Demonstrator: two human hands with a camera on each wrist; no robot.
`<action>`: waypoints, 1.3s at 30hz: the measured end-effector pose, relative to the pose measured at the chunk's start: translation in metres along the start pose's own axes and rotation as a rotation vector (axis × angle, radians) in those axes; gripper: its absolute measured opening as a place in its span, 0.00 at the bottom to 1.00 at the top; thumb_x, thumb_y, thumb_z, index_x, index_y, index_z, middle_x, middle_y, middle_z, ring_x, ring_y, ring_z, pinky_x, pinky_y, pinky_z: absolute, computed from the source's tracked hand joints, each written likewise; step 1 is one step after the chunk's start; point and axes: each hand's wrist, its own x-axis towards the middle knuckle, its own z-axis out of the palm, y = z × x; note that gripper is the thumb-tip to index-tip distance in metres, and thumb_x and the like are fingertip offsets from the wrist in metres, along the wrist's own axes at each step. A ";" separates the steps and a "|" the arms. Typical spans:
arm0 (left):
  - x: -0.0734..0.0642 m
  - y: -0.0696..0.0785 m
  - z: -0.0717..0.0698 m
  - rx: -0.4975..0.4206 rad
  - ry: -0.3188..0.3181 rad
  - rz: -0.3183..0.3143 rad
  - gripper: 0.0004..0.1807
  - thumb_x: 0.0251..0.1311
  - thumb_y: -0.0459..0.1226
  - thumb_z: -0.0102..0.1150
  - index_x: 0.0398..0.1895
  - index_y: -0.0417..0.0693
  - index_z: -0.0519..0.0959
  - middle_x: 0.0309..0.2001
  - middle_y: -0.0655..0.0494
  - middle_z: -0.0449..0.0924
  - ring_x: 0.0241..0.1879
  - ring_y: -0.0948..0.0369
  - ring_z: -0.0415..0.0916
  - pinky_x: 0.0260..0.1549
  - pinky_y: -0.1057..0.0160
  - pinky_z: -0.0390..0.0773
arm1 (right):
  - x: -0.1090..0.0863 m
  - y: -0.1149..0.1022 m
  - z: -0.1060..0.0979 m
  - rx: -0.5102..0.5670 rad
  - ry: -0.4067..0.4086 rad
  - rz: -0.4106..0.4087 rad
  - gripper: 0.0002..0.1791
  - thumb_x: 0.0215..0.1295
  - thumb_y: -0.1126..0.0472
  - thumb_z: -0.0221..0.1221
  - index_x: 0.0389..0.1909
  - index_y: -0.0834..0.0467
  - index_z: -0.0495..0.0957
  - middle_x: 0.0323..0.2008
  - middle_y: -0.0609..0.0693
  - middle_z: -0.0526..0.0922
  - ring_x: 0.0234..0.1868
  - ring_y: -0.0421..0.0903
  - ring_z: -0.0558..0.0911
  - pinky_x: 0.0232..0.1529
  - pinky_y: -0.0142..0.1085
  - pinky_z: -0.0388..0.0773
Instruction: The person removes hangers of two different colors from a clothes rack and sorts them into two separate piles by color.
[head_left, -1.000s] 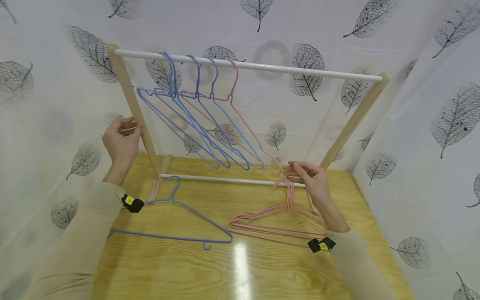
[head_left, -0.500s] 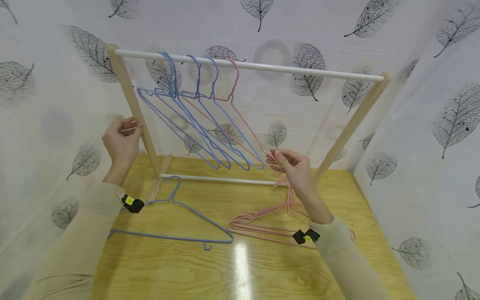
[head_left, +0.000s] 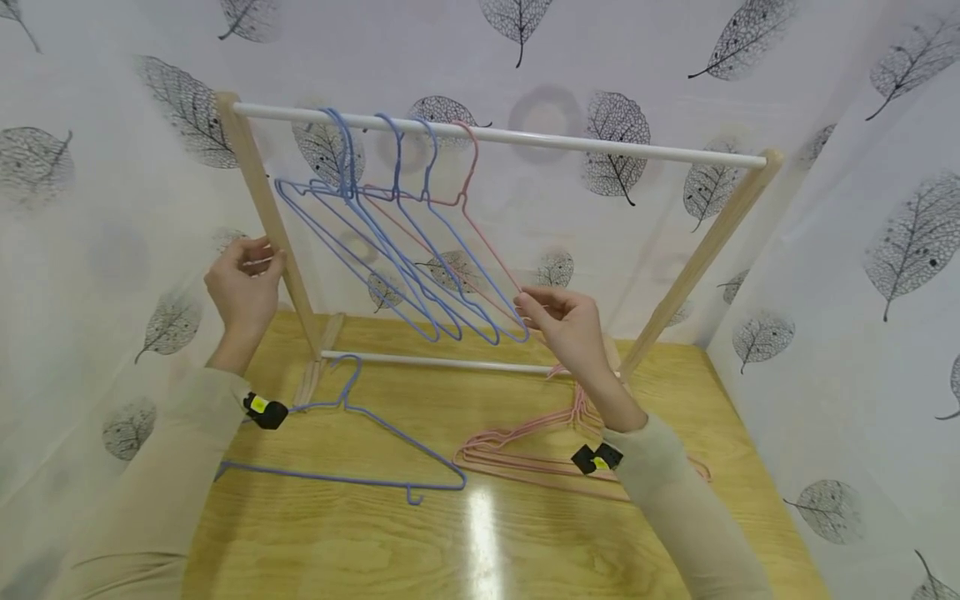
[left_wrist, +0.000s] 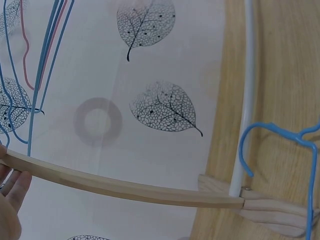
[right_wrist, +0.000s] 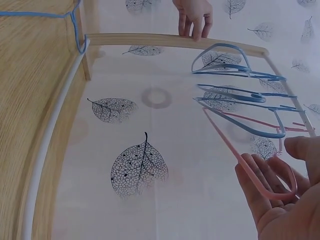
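Along a white-barred hanging rack (head_left: 585,142), several blue hangers (head_left: 431,208) and one pink hanger (head_left: 491,250) hang toward the left. My right hand (head_left: 566,325) is around the lower right corner of that pink hanger. In the right wrist view the corner (right_wrist: 285,192) lies across the fingers, with the thumb at the wire's other side; how firm the hold is cannot be seen. My left hand (head_left: 243,279) grips the rack's left wooden post (head_left: 281,237), thumb on one side and fingers on the other.
A blue hanger (head_left: 405,433) lies on the wooden table (head_left: 375,542) at the left front. Several pink hangers (head_left: 517,433) lie stacked at the right, partly behind my right forearm. The rack's lower bar (head_left: 442,362) runs behind them. Leaf-patterned sheets (head_left: 555,50) enclose the space.
My right hand has moved left and slightly up, from beside the hanging pink hanger's lower corner to around it. The left hand stays on the post, and the hanging hangers look unmoved.
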 end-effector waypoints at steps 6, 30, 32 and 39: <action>0.000 -0.001 0.001 -0.001 0.005 0.011 0.14 0.69 0.38 0.66 0.52 0.40 0.87 0.49 0.38 0.90 0.30 0.93 0.71 0.37 0.88 0.76 | 0.007 0.001 0.005 -0.021 -0.001 0.019 0.15 0.72 0.61 0.68 0.52 0.67 0.87 0.47 0.69 0.90 0.37 0.42 0.92 0.40 0.33 0.92; 0.001 -0.002 -0.011 0.016 -0.002 0.003 0.16 0.69 0.41 0.67 0.53 0.42 0.87 0.48 0.41 0.90 0.30 0.93 0.71 0.35 0.89 0.75 | 0.002 0.000 0.009 0.019 0.070 -0.127 0.12 0.74 0.66 0.63 0.46 0.73 0.87 0.39 0.74 0.89 0.32 0.32 0.91 0.38 0.29 0.91; 0.002 -0.002 -0.012 0.016 -0.001 0.004 0.16 0.68 0.41 0.68 0.53 0.42 0.87 0.48 0.42 0.90 0.29 0.93 0.71 0.34 0.89 0.75 | 0.001 -0.002 0.007 0.013 0.074 -0.135 0.12 0.75 0.65 0.63 0.46 0.72 0.87 0.38 0.74 0.89 0.33 0.32 0.91 0.39 0.30 0.91; 0.001 0.001 -0.003 -0.010 -0.016 -0.014 0.15 0.69 0.40 0.67 0.53 0.41 0.87 0.49 0.41 0.90 0.29 0.91 0.72 0.35 0.88 0.76 | -0.004 -0.010 -0.012 0.004 0.130 -0.164 0.11 0.74 0.67 0.63 0.45 0.73 0.87 0.36 0.68 0.91 0.32 0.33 0.91 0.37 0.31 0.91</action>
